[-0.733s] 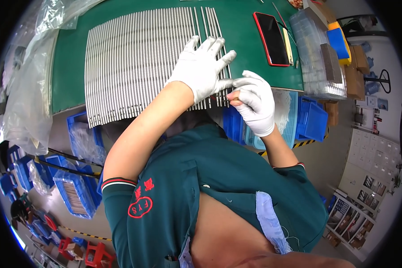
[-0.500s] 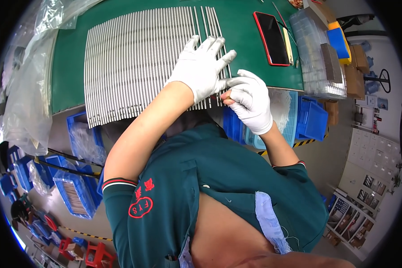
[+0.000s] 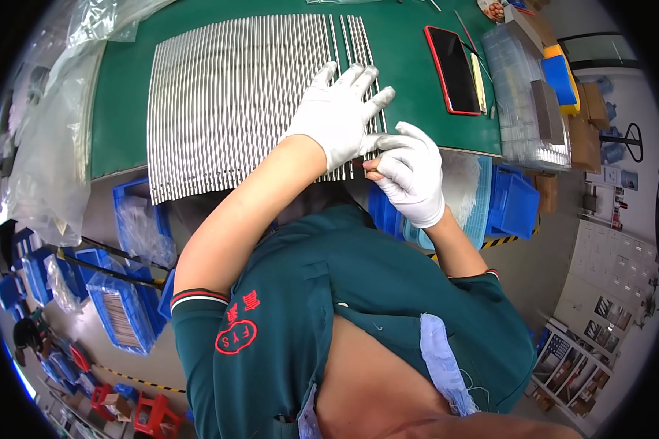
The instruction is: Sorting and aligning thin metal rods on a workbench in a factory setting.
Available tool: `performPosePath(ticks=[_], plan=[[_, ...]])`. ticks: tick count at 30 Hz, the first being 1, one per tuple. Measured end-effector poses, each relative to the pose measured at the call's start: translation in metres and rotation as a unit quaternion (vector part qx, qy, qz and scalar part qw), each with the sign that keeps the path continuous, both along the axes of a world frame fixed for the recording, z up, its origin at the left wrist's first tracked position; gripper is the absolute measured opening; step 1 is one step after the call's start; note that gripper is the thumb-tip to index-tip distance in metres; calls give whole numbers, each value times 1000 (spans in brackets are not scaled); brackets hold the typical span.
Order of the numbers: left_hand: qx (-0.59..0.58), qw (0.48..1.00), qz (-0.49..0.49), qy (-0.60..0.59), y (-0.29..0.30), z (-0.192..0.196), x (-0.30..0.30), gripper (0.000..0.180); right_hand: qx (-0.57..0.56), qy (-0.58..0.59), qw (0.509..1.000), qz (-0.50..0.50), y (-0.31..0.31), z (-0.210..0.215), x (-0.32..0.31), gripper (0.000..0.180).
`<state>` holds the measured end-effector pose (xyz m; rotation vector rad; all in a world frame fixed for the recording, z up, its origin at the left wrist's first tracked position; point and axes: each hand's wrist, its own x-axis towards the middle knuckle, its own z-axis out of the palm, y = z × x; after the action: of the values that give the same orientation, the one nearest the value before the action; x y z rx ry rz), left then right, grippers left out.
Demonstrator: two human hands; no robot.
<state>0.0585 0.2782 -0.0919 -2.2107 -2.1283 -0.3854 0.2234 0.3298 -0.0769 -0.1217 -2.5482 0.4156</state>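
Many thin silver metal rods (image 3: 227, 102) lie side by side in a wide row on the green table, their near ends at the front edge. My left hand (image 3: 333, 117), in a white glove, lies over the right part of the row with its fingers spread. A few rods (image 3: 359, 44) there are separated from the main row by a narrow gap. My right hand (image 3: 414, 175), also gloved but with bare fingertips, is closed in a pinch at the near ends of these rods. Whatever sits between its fingertips is too small and hidden to name.
A red-edged phone (image 3: 452, 69) lies on the green table (image 3: 410, 55) at right, near stacked clear plastic trays (image 3: 516, 95). Clear plastic sheeting (image 3: 51, 139) hangs at left. Blue bins (image 3: 511, 201) and a light-blue basket (image 3: 476, 197) stand below the table edge.
The whole view has shifted slightly, moving the table and rods a little to the right. Both hands keep nearly the same pose at the rods.
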Motion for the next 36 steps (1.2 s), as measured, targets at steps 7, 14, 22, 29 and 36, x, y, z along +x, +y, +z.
performPosePath(ticks=[7,14,22,29,36], plan=[[13,1000,2,-20,-2,-4,0,63,-162,100,982,-19,-6,16,5,13],[67,995,-14,-66,-5,-5,-10,59,-151,2,988,40,3,7,-9,12],[21,999,47,6,-16,-4,-30,63,-123,-12,992,40,3,3,-16,10],[20,998,56,2,-14,-3,-26,64,-128,0,991,41,2,0,-16,10],[11,998,62,20,-14,-2,-25,66,-50,-28,995,81,1,3,-19,16]])
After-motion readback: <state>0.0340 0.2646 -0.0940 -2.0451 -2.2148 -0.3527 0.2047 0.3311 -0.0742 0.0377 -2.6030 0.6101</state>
